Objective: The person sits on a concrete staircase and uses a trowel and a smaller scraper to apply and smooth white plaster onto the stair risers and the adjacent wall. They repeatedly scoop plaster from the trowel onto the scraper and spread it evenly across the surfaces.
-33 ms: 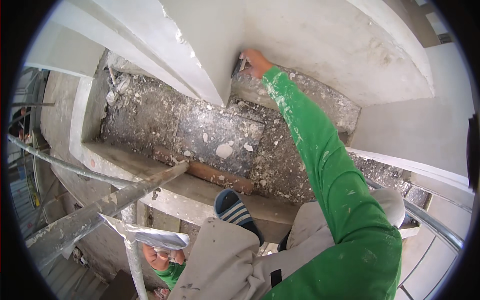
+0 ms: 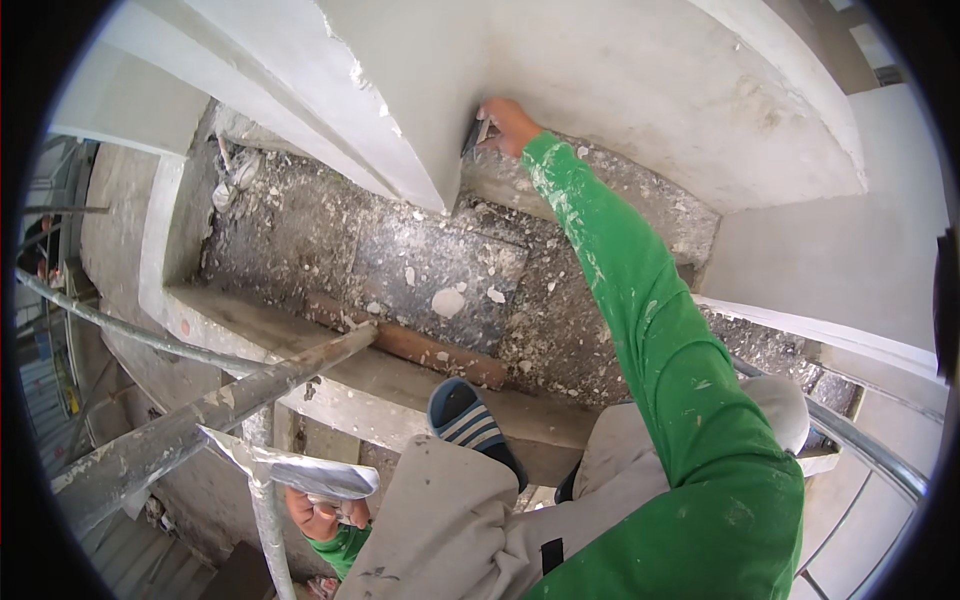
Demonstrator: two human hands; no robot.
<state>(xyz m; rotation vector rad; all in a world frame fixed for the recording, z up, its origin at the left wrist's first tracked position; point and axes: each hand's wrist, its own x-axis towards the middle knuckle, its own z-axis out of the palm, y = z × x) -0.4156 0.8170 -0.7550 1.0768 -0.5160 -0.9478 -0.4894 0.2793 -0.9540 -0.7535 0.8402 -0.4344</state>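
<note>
No packages, labels, signs or screens in view — only bare plaster, debris and scaffold.
</note>
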